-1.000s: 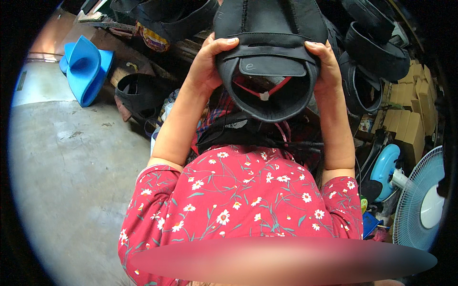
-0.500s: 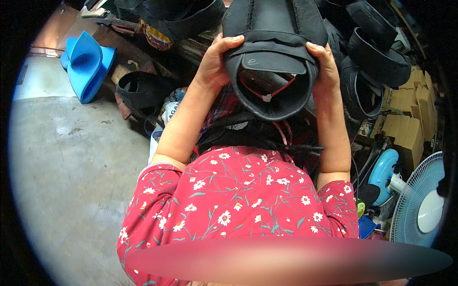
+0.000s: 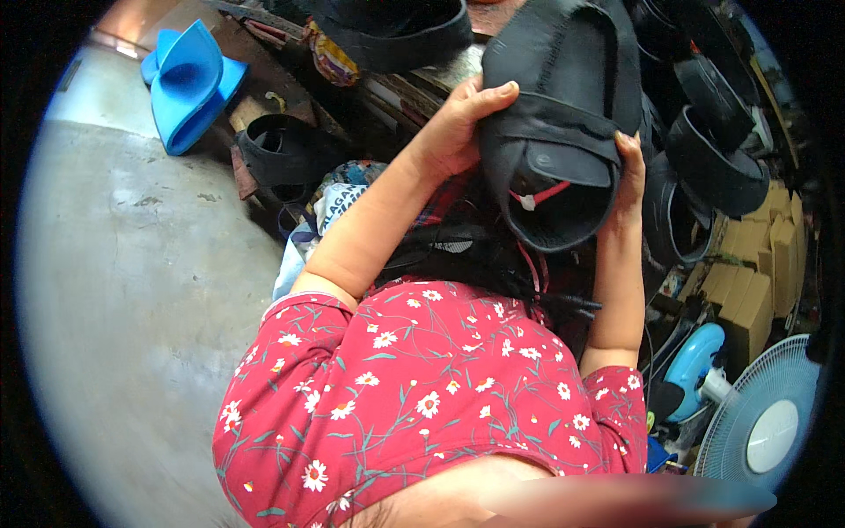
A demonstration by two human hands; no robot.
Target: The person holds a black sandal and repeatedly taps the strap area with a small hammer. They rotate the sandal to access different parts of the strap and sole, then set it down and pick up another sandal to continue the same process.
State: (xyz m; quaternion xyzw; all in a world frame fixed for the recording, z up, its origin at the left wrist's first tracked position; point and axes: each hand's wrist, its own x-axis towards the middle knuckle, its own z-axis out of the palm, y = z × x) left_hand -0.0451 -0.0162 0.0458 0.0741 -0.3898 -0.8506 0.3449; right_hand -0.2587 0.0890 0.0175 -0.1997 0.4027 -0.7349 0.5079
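Have tipped the black bag-like piece [image 3: 563,123] to the right in view since the earlier frame, along with a turn of the whole room. Now holding it up high, with its round hole on the low end. Gripping its left side in the left hand [image 3: 465,128], with the thumb lying over the front. Gripping its right side in the right hand [image 3: 627,180], with the thumb at the edge. Cannot tell how wide the other fingers spread, being mostly hidden behind the piece.

Cannot see the very top of the piece, cut off by the upper edge of the view. Can see just a bit of a red strip [image 3: 552,192] with a white tag [image 3: 528,201] in the dark hole.

Tight on the right of the piece, with black bands [image 3: 717,167] near and tan boxes [image 3: 748,299] and a fan [image 3: 770,431] lower and farther off. More room well left of the piece, past a black ring [image 3: 286,151], over a wide gray floor [image 3: 132,290] with a bent blue thing [image 3: 189,97] at the far side.
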